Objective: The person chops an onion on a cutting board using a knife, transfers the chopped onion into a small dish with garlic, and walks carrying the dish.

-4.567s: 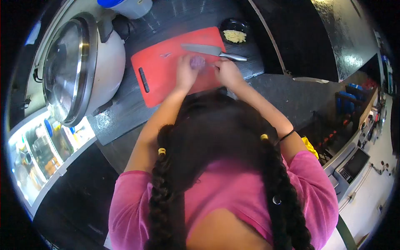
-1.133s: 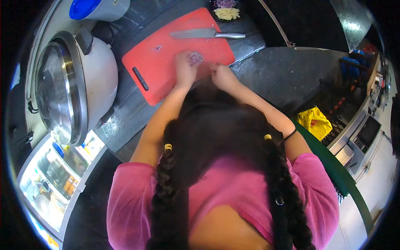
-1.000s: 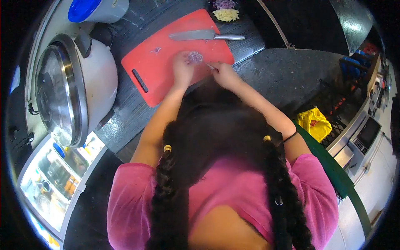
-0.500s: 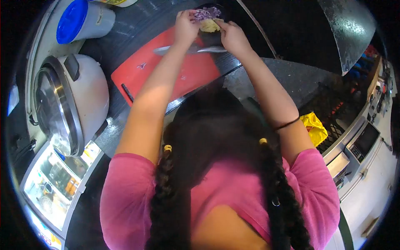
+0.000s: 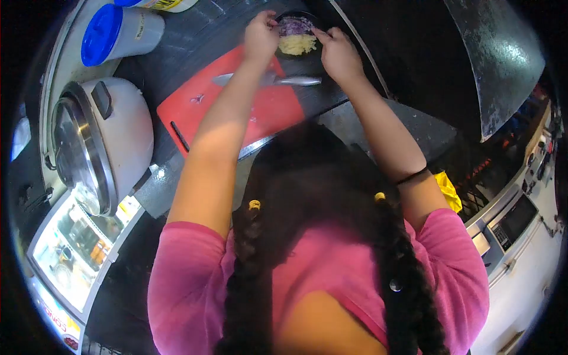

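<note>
A dark bowl or plate (image 5: 299,14) holds chopped purple pieces (image 5: 294,25) and chopped pale yellow pieces (image 5: 297,44). My left hand (image 5: 262,35) is at its left edge, fingers curled by the purple pieces; whether they pinch anything is too small to tell. My right hand (image 5: 340,52) is at the right edge, index finger stretched toward the purple pieces and the other fingers bent. Below them, a knife (image 5: 299,80) lies across the red cutting board (image 5: 207,89), its blade partly hidden by my left forearm. Small purple scraps (image 5: 197,99) rest on the board.
A large white cooker (image 5: 121,124) with a glass lid stands at the left. Behind it is a tub with a blue lid (image 5: 102,34). A lit display case (image 5: 71,254) is at the lower left, and a yellow bag (image 5: 448,191) at the right.
Both hands have moved from the board up to the dark dish, carrying the purple pieces, which now lie beside the yellow ones. The knife still lies on the board.
</note>
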{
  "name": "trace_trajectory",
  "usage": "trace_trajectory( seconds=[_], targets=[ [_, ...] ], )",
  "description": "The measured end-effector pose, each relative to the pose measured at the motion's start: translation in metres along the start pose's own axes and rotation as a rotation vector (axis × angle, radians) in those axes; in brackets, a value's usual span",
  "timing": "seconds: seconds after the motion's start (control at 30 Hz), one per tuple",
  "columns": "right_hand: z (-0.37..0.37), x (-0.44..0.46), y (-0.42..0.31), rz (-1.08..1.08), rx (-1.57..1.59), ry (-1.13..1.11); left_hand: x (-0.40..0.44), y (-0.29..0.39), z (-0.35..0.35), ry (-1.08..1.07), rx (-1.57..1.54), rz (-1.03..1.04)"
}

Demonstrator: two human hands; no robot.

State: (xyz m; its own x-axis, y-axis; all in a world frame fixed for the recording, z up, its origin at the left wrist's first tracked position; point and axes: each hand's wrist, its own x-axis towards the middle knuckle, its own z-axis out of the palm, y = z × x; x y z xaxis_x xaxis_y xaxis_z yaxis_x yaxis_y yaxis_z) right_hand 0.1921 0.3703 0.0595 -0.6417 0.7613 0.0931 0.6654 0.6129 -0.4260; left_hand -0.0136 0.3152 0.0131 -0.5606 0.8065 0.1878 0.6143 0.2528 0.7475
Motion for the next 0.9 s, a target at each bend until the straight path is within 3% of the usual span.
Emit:
trace_trajectory(
  seconds=[0.1,0.17,0.3,0.4,0.53,0.6,0.67,0.73,0.83,0.87,0.9],
  targets=[
    [0.000,-0.004,0.007,-0.042,-0.043,-0.087,0.002,0.008,0.000,-0.035,0.012,-0.053],
    [0.002,-0.002,0.008,-0.099,0.042,0.082,0.007,0.013,0.001,-0.018,0.003,-0.037],
    [0.003,-0.003,0.012,-0.069,0.024,-0.003,-0.002,0.040,-0.012,-0.062,-0.025,-0.154],
    [-0.003,-0.014,0.001,-0.048,0.168,0.116,-0.009,0.031,-0.021,0.025,-0.090,-0.098],
    [-0.008,-0.056,-0.032,-0.073,0.310,-0.049,-0.032,0.016,-0.066,0.080,-0.196,-0.042],
    [0.006,-0.081,-0.055,-0.146,0.317,-0.213,-0.052,0.004,-0.099,0.158,0.009,-0.008],
    [0.035,-0.105,-0.077,-0.265,0.341,-0.288,-0.077,-0.015,-0.122,0.176,0.014,-0.023],
    [0.061,-0.117,-0.096,-0.347,0.355,-0.276,-0.110,-0.036,-0.140,0.186,0.065,-0.064],
    [0.066,-0.110,-0.108,-0.282,0.271,-0.280,-0.150,-0.050,-0.160,0.088,0.189,-0.209],
    [0.062,-0.101,-0.106,-0.266,0.256,-0.249,-0.161,-0.050,-0.167,0.031,0.031,-0.223],
    [0.051,-0.090,-0.099,-0.153,0.224,-0.066,-0.168,-0.046,-0.175,-0.028,-0.128,-0.239]
  ],
)
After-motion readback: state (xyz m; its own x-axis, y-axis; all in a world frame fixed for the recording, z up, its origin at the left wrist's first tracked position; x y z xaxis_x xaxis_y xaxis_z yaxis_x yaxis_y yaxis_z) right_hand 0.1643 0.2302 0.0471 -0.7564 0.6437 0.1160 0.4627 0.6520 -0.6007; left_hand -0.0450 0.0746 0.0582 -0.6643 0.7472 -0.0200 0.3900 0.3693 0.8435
